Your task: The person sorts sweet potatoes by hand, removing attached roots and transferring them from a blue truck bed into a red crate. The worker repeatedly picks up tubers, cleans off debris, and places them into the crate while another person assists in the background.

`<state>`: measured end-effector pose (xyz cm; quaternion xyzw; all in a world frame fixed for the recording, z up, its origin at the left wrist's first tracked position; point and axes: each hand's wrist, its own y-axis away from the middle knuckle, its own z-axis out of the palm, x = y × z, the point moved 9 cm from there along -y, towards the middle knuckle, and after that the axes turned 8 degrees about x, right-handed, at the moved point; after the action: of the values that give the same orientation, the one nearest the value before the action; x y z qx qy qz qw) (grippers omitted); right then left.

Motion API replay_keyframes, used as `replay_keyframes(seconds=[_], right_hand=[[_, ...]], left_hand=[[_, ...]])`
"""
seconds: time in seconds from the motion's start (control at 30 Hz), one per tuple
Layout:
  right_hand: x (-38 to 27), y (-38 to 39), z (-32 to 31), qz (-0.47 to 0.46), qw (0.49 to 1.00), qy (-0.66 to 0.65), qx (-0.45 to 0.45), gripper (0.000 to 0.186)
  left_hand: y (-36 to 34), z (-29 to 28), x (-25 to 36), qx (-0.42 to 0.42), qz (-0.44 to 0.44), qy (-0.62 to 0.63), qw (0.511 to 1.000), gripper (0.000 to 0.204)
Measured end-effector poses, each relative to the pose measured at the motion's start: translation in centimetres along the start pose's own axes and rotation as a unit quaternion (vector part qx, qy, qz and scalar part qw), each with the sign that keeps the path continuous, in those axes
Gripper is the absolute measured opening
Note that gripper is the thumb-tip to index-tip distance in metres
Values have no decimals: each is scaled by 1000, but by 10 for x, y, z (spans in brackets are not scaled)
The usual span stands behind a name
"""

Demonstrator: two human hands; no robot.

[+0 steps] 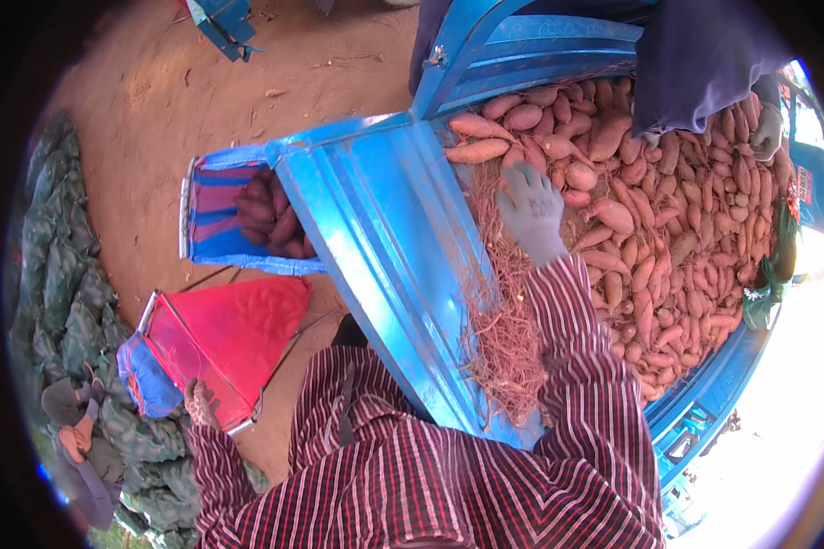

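My right hand (531, 206), in a grey glove, reaches onto pink sweet potatoes (636, 229) in a blue cart bed, fingers apart and slightly bent, beside a heap of stringy roots (508, 357). My left hand (201, 403), in a dirty glove at lower left, has its fingers curled on the edge of a red mesh bag (233, 329) on a metal frame. Above that bag, a blue-striped bag (209, 229) holds darker sweet potatoes. A sloping blue metal panel (375, 256) lies between the bags and the heap.
At top right, a person in dark clothing (687, 55) reaches into the heap with a gloved hand (767, 133). Another person (87, 439) is at lower left among green filled sacks (64, 238). Blue metal side boards (540, 32) bound the cart. Bare dirt (174, 91) lies left of it.
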<state>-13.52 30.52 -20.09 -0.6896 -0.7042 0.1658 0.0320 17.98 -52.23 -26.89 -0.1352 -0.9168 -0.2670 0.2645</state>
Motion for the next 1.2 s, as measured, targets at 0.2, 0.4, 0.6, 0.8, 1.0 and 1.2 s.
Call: replay_keyframes(seconds=[0.2,0.4,0.6,0.8,1.0,1.2], right_hand=[[11,-73,98,-130,966,106,-198,53],[34,-40,105,-114,973,16,-199,65],[41,1,109,42,986,-7,-163,64],[41,-13,103,106,979,-118,-125,58],[85,80,54,394,665,-634,3,51],[56,185,3,495,319,-806,52,50]], left_hand=[[136,91,143,-176,114,-9,978,44],[210,136,220,-232,181,28,955,39],[278,181,278,-301,215,50,928,35],[391,229,350,-400,376,54,834,26],[466,322,357,-599,192,101,770,48],[504,419,313,-652,60,53,754,53]])
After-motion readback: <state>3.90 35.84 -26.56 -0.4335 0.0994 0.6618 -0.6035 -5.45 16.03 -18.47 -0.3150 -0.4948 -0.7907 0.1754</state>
